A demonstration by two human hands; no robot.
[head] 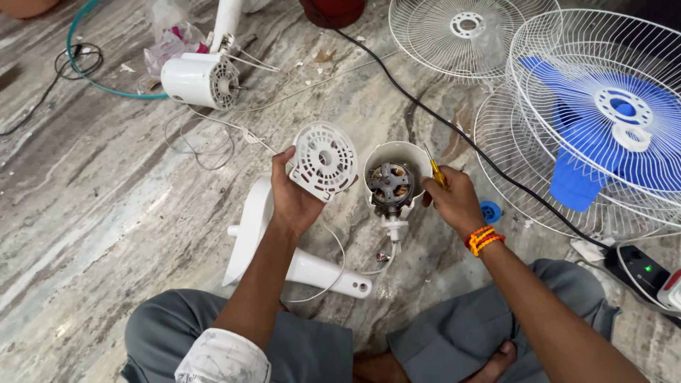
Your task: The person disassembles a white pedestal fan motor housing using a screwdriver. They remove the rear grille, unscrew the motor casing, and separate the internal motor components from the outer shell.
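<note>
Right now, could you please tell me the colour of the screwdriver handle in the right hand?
Yellow handle, clearest in the head view.

A crumpled clear plastic bag with pink and white contents lies on the marble floor at about eleven o'clock from the seated person, touching the upper side of a white fan motor housing; what is inside is too bunched up to tell. At about four o'clock, at the frame's right edge, a black power strip shows one small green indicator light, its only lit display. No labels, signs or screens are in view anywhere else here.
</note>
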